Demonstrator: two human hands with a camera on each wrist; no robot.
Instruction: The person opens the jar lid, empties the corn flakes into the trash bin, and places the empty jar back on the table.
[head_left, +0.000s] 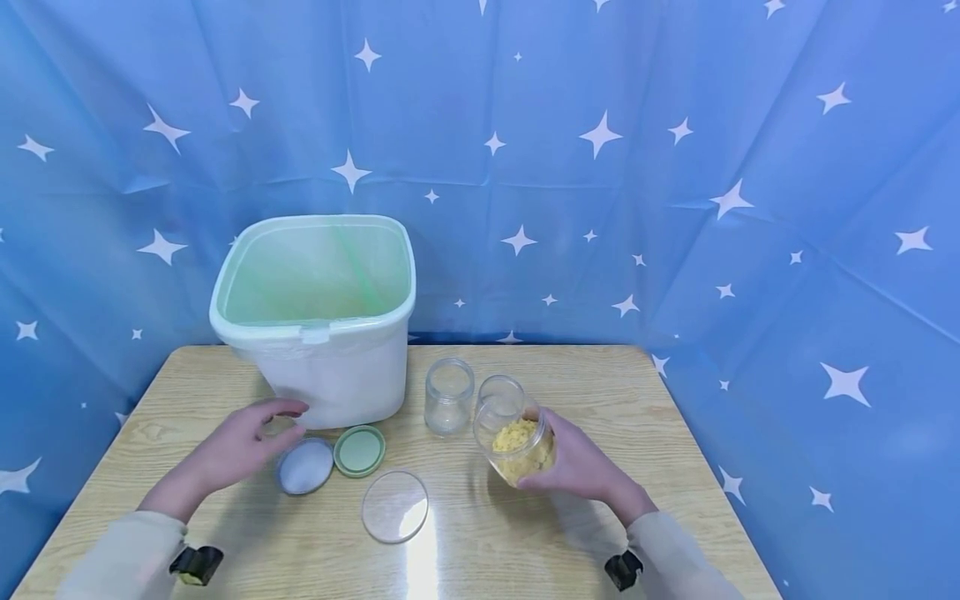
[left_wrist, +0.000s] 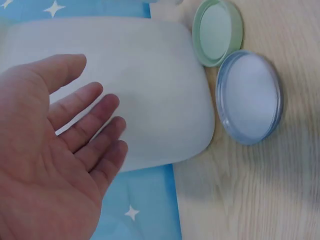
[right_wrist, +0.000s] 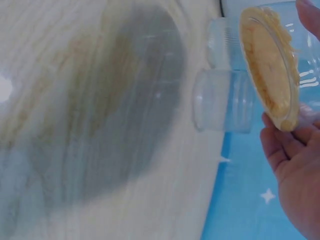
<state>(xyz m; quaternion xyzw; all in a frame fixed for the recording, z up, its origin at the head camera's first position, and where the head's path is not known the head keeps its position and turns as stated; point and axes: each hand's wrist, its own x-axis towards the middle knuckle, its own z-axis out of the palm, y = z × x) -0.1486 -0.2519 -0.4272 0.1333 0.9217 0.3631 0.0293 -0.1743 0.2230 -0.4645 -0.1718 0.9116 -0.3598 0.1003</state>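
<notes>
My right hand [head_left: 577, 458] grips a clear jar [head_left: 522, 458], which is tilted with its mouth toward the left and holds yellow crumbly stuff [right_wrist: 270, 65] near its base. Behind it stand two clear jars, a left one [head_left: 447, 408] and a right one [head_left: 498, 390] partly hidden by the held jar. My left hand [head_left: 243, 446] hovers, holding nothing, in front of the bin [head_left: 337, 383], fingers relaxed and palm showing in the left wrist view. Nearest to it lies a bluish round lid [left_wrist: 252, 100], with a green lid [left_wrist: 217, 32] touching or almost touching it.
A clear, pinkish round lid [head_left: 395, 507] lies near the middle of the wooden table [head_left: 600, 383]. The tall white bin, lined with a thin greenish bag [head_left: 300, 283], stands at the back left. A blue starry curtain [head_left: 555, 192] hangs behind the table.
</notes>
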